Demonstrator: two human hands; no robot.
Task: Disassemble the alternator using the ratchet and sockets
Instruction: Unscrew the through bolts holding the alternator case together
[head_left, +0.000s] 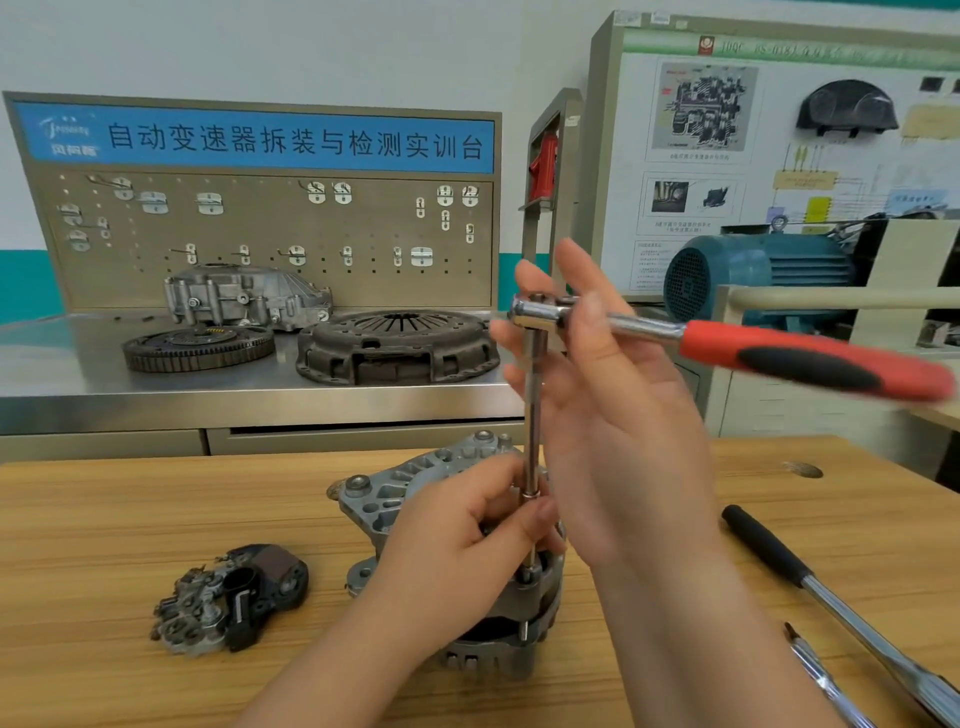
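Reaching in from the bottom edge with both bare forearms, over a pale wooden table (104, 545). Curling the left hand (462, 530) round the lower part of a slim chrome extension bar (531, 415), thumb and fingertips pinching it, with the wrist lying low across the front of a grey cast-aluminium alternator (410, 488). Working with that alternator standing on end near the table's middle, between the two forearms, and with the bar rising straight up from a small socket (529, 571) seated at its near rim.

Holding the right hand (618, 415) well above the left, wrist bent, palm facing left, fingers straight and spread rather than curled. Touching the chrome head of a ratchet (789, 356) with a red-and-black handle, sitting on top of the bar, but closing round nothing as far as showing. Pointing that handle out to the right, roughly level and blurred.

Lying on the table left of the alternator, apart from it: a black-and-grey rectifier assembly (234, 597). Lying to the right, clear of both hands: a long chrome bar (810, 582) with a black grip and, nearer the bottom edge, a second chrome tool (821, 675).

Sitting behind on a steel bench (78, 395): a dark round clutch cover (395, 348) beside a toothed ring gear (197, 348).
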